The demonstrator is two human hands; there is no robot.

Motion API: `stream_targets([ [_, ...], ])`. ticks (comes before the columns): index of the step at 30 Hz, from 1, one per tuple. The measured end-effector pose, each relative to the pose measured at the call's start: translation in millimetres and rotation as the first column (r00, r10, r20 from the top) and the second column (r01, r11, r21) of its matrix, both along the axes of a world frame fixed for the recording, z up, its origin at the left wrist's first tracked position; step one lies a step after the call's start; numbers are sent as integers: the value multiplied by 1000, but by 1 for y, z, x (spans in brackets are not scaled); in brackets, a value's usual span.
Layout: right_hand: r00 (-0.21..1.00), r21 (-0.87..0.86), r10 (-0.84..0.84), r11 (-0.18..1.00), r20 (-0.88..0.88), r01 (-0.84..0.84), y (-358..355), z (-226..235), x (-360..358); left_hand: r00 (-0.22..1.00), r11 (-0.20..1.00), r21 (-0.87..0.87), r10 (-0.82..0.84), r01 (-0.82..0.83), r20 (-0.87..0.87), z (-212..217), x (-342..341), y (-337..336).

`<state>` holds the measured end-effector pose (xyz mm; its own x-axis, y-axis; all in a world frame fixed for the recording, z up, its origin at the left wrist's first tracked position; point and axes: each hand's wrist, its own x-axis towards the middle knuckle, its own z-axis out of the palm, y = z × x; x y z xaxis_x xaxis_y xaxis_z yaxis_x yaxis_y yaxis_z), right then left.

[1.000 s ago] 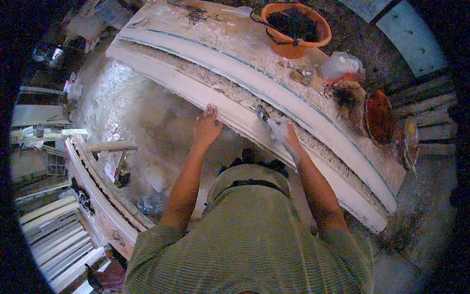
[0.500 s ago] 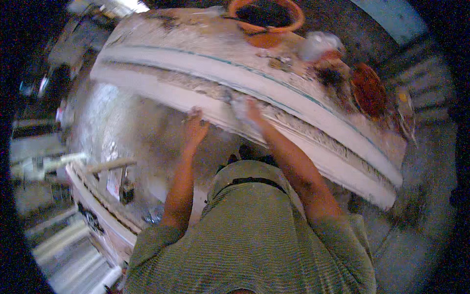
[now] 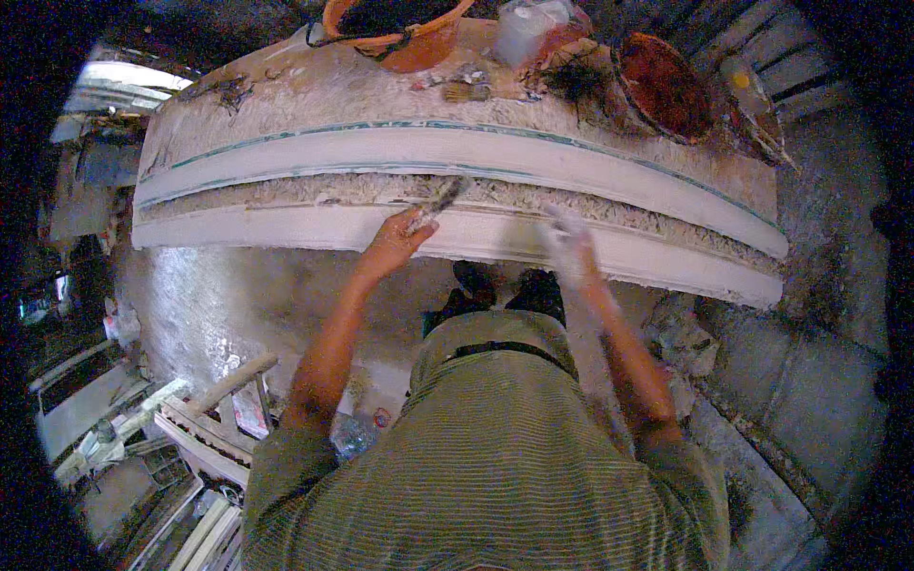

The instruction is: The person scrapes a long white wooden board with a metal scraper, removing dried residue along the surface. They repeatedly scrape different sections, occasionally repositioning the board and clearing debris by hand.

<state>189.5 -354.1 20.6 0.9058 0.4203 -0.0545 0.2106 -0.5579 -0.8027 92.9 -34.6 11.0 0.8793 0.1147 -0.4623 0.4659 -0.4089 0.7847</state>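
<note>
A: State the latest change in tool position.

B: The small dark-tipped, brush-like tool (image 3: 450, 193) has passed from the right hand (image 3: 571, 249) to the left hand (image 3: 400, 238). The wearer's view has also turned, so the long curved white moulding (image 3: 314, 226) now runs nearly level across the front of the counter (image 3: 324, 86).

A: Specify the state of both hands.

B: Left: fingers gripping the tool's near end, its dark tip at the rough, grey-beige recess (image 3: 590, 206) in the moulding. Right: coated with white powder, fingers loosely extended over the near white band, no tool visible. Motion blur prevents confirming contact there.

A: What does the change imply for the work?

B: In my judgement, tool control now rests with the left hand, and the right is unloaded.

A: List adjacent items and any markings.

B: On the counter's far side: an orange plastic bucket (image 3: 419, 52) with dark contents, a translucent plastic container (image 3: 528, 33) and a round reddish-brown pan (image 3: 664, 88). No brand, label or writing is legible on any of them.
</note>
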Motion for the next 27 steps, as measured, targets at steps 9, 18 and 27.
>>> stream_targets([
  [9, 793, -85, -607, 794, -51, 603, -180, -31, -28, 833, 810, 339, -542, 479, 117, -13, 52, -21],
  [18, 853, -93, -521, 848, 36, 522, -208, -32, -65, 771, 743, 397, -625, 539, 121, -50, 144, -319],
  [27, 681, -44, -730, 680, 61, 732, -350, -51, -145, 808, 678, 494, -582, 544, -91, 5, 107, -217],
])
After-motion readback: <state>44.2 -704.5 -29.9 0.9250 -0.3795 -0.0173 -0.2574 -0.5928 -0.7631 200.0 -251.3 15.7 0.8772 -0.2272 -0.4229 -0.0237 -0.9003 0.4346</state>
